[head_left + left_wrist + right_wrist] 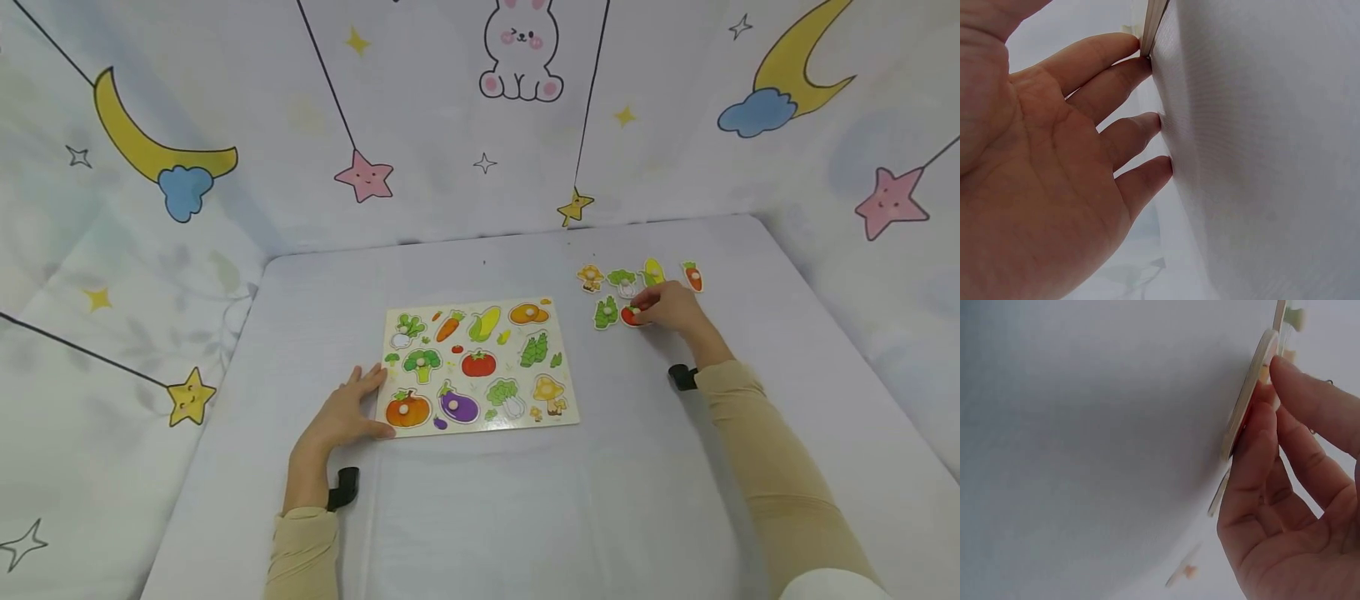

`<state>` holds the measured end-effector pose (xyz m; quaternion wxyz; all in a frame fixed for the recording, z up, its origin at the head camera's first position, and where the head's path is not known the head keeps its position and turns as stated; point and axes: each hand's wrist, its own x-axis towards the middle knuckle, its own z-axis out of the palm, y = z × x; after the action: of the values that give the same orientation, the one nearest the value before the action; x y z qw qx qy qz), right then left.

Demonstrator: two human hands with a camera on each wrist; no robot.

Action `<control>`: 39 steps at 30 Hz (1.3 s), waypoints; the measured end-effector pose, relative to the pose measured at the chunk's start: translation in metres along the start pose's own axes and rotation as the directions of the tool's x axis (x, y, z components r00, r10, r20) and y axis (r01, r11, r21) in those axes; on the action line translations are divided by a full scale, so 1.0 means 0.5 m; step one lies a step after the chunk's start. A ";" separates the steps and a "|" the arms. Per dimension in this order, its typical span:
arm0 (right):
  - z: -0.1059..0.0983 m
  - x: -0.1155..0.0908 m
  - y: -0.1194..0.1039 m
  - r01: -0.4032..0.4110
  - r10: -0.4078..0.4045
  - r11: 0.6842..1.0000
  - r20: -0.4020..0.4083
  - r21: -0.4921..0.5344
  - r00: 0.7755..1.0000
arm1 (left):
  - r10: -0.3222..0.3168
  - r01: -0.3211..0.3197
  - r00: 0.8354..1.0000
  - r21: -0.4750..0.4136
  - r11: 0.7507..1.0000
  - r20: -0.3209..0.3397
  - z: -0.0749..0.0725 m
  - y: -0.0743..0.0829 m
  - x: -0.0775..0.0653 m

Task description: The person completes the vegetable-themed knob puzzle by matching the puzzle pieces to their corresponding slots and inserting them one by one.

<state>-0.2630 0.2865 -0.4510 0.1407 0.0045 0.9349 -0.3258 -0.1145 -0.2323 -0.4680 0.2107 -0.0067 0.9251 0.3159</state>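
Observation:
A wooden vegetable puzzle board (517, 367) lies flat on the white table. My left hand (347, 414) rests at its left side, thumb at the near corner and fingers spread along the edge. In the left wrist view two fingertips (1138, 47) meet the board's edge (1155, 25), while the others touch the tabletop. Over at the right, my right hand (672, 307) pinches a red tomato puzzle piece (632, 317) between thumb and fingers. The right wrist view shows that piece's pale wooden rim (1244, 403) edge-on; the fingers partly cover its red face.
Around the right hand lie loose pieces: a mushroom (590, 277), a cabbage (622, 282), a corn cob (653, 271), a carrot (693, 276) and a green leafy piece (606, 312). Knobbed pumpkin (412, 414) and eggplant (465, 409) pieces sit in the board. A patterned cloth backdrop (442, 200) rises behind the table.

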 end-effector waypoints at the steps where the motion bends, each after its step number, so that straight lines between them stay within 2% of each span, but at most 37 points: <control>1: 0.002 0.002 -0.003 -0.005 0.005 1.000 0.001 -0.014 1.000 | 0.001 -0.001 1.000 -0.001 1.000 0.000 0.000 0.000 0.000; 11: 0.008 0.005 -0.011 -0.047 0.046 0.997 -0.019 -0.057 0.999 | -0.002 0.002 1.000 -0.005 1.000 0.003 -0.003 0.000 -0.001; 18: 0.003 -0.002 -0.014 -0.040 0.040 0.998 -0.020 -0.044 0.999 | -0.009 0.009 1.000 0.000 1.000 -0.001 0.000 -0.001 0.002; 24: 0.005 -0.012 -0.029 -0.050 0.049 0.999 -0.060 -0.002 0.997 | -0.017 0.017 1.000 -0.003 1.000 -0.007 -0.001 0.000 0.002; 27: 0.020 -0.017 -0.056 -0.056 0.057 0.998 -0.061 0.021 0.997 | -0.017 0.017 1.000 -0.005 1.000 -0.009 -0.002 0.001 0.002; 31: 0.060 -0.018 -0.110 -0.036 0.037 0.999 -0.036 0.023 0.999 | -0.009 0.009 1.000 -0.014 1.000 -0.012 -0.004 -0.001 0.002; 36: 0.131 -0.023 -0.199 0.038 -0.038 0.999 -0.002 0.015 0.999 | 0.005 -0.005 1.000 -0.022 1.000 -0.009 -0.004 -0.005 0.003; 39: 0.181 -0.035 -0.256 0.112 -0.112 0.994 0.023 -0.005 0.993 | 0.007 -0.007 1.000 -0.020 1.000 -0.007 -0.004 -0.004 0.004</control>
<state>-0.2355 0.1316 -0.4362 0.1329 -0.0520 0.9331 -0.3302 -0.1167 -0.2350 -0.4685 0.2065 -0.0066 0.9226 0.3258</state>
